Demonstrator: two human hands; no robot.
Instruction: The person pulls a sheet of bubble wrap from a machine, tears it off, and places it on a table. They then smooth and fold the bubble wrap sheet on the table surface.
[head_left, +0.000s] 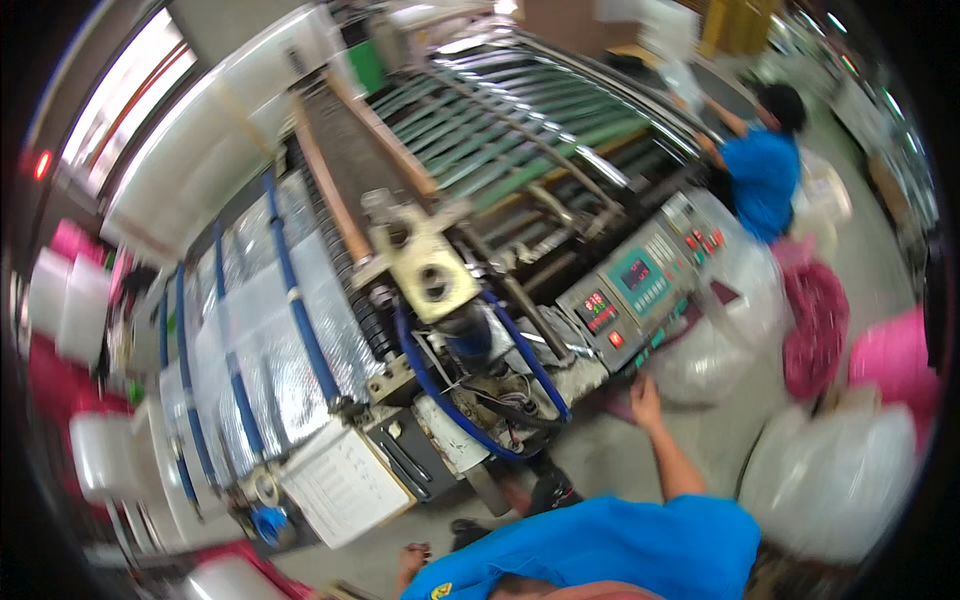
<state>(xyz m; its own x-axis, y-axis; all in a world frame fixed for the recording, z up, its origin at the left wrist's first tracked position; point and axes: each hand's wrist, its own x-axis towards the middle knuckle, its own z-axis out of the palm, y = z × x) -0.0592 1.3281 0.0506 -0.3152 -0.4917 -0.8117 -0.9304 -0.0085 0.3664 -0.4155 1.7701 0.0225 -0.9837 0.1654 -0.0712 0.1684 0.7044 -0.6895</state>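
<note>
My right hand [646,398] stretches out from my blue sleeve [640,550], fingers apart and holding nothing. It is just below the grey control panel [640,285], which has red number displays and buttons and is fixed to a large bag-making machine [440,290]. My left hand [411,560] shows only partly at the lower edge, above the concrete floor, and its grip is unclear. Blue hoses [440,395] loop around the machine's motor end, right in front of me.
Another person in a blue shirt [765,165] works at the machine's far right side. Full clear plastic bags [835,480] and pink bags [815,325] stand on the floor to the right. A printed sheet [345,485] hangs on the machine. White containers [65,300] are stacked at the left.
</note>
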